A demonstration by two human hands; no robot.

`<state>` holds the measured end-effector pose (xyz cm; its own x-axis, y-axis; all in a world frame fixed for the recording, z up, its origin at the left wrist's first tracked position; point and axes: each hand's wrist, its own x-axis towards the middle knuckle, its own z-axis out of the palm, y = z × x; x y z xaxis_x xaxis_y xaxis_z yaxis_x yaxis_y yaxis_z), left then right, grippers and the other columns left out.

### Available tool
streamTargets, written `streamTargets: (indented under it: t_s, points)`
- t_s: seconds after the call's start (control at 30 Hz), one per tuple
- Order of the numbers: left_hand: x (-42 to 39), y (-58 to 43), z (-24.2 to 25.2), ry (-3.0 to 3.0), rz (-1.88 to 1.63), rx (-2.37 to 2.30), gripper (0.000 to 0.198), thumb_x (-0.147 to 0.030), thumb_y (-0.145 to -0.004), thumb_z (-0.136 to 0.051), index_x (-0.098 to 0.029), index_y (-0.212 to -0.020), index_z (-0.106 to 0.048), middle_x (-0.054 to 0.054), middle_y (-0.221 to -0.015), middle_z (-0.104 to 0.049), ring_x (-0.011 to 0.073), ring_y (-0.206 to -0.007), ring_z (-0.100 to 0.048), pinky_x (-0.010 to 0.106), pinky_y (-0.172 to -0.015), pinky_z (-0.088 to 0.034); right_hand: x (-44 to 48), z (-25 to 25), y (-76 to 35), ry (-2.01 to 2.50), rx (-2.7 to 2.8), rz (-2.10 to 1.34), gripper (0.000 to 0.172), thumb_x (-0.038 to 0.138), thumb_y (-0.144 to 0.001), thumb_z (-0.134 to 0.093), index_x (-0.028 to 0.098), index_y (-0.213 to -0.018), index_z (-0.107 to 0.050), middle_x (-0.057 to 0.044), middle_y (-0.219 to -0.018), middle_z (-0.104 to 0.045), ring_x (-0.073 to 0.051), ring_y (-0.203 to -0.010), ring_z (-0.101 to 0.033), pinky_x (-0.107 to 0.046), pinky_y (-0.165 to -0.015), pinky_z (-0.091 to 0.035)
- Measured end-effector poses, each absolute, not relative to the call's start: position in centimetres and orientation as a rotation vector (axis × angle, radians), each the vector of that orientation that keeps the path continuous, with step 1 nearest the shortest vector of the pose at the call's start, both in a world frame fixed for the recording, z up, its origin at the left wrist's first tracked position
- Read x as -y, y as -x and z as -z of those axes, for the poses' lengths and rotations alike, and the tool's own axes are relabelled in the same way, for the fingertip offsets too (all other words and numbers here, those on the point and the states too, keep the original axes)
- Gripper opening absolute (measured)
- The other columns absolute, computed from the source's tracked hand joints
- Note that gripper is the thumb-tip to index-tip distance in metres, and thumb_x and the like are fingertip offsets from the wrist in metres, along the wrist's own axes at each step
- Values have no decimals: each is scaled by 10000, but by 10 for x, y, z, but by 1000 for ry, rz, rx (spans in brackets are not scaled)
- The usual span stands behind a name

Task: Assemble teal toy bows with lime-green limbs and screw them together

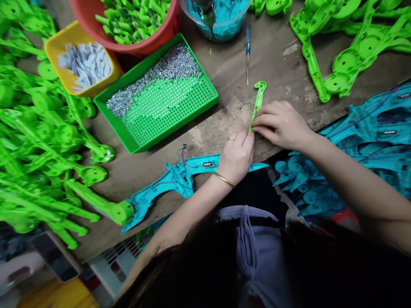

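A slim green plastic strip point(258, 97) lies on the worn wooden table point(224, 72), its hooked end pointing away from me. My right hand point(279, 124) rests on its near end with fingers pressed together on it. My left hand point(236, 156), wearing a ring and a gold bangle, is closed and pinches the same near end from the left. Under my left wrist lies a blue plastic toy half point(175, 179) with thin wires and a small metal part inside.
A green perforated tray point(167, 107) holds several small metal screws. Behind it stand a yellow bin point(58, 42) of grey bits, a red bowl point(96, 25) of green pieces, a clear tub point(221, 21). A screwdriver point(248, 51) lies nearby. Green parts point(41, 141) pile left, blue shells point(369, 141) right.
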<state>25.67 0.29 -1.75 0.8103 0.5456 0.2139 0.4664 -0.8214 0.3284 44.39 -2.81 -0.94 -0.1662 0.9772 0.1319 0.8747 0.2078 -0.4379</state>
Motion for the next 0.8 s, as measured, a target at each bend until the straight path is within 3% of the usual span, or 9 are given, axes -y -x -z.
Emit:
streamTargets:
  t_s: [0.27, 0.8]
  points:
    - [-3, -257, 16, -2754, -408, -777, 350, -179, -979, -328, -65, -1124, -625, 139, -952, -651, 224, -872, -576, 351, -827, -498, 17, 4, -426, 1944, 1768, -596, 122, 298, -839, -563, 205, -765, -592, -50, -892, -645, -249, -926, -573, -460, -904, -341]
    - [-4, -257, 14, -2621, -353, -847, 331, -198, -976, -356, -98, -1154, -617, 140, -1002, -648, 227, -957, -591, 363, -910, -491, 36, 18, -442, 1626, 1973, -444, 186, 278, -918, -493, 227, -954, -668, -59, -1015, -679, -234, -997, -602, -410, -883, -420]
